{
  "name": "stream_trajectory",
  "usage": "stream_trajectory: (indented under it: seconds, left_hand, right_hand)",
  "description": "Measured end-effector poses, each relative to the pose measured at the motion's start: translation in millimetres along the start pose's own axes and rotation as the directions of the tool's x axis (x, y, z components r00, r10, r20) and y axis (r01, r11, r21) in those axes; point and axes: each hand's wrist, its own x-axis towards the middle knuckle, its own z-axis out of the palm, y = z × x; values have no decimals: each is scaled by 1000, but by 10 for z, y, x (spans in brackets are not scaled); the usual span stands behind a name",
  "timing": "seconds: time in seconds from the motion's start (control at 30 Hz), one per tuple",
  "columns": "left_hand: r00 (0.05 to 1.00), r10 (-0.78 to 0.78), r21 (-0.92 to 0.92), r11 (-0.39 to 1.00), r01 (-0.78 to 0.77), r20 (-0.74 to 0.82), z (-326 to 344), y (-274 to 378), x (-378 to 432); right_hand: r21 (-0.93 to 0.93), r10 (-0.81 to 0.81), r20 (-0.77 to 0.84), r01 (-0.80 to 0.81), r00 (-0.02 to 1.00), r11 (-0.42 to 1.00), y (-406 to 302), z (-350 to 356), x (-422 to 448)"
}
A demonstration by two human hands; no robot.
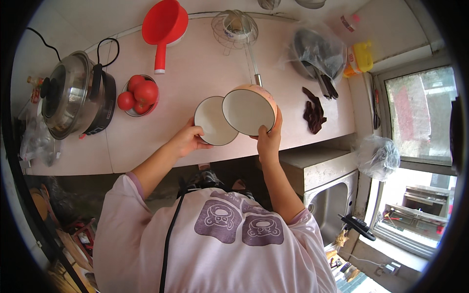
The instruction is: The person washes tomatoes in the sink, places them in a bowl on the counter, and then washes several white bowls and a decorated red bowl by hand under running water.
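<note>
My left hand (190, 137) grips the rim of a dark-rimmed bowl (214, 122) with a pale inside, thumb over the edge. In my right hand (269, 137) is a second bowl (249, 111), its outside pinkish orange with a pattern. Both bowls are tilted so their insides face me, and the right one overlaps part of the left. They are held over the front part of the pale pink countertop (146, 154). Neither bowl shows anything inside.
A steel bowl of tomatoes (144, 93) and a lidded electric pot (78, 95) stand left. Behind are a red ladle (163, 29) and a wire skimmer (238, 31). Dark dried strips (313, 113) and a bagged pan (315, 51) lie right. A sink (326, 208) is at my lower right.
</note>
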Motion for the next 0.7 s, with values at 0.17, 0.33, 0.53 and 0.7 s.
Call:
stream_trajectory:
  seconds: [0.17, 0.33, 0.53, 0.7]
  left_hand:
    - [989, -79, -68, 994, 88, 124, 10, -81, 129]
    - [983, -91, -55, 993, 101, 157, 62, -64, 127]
    - [982, -80, -61, 994, 91, 174, -97, -69, 69]
    - [991, -21, -27, 999, 25, 131, -406, 6, -272]
  right_hand:
    - [-421, -348, -20, 308, 937, 853, 7, 50, -15]
    - [-451, -646, 109, 617, 755, 645, 86, 91, 80]
    - [-403, -592, 27, 550, 806, 731, -119, 220, 122]
    - [192, 125, 13, -125, 992, 973, -131, 307, 352]
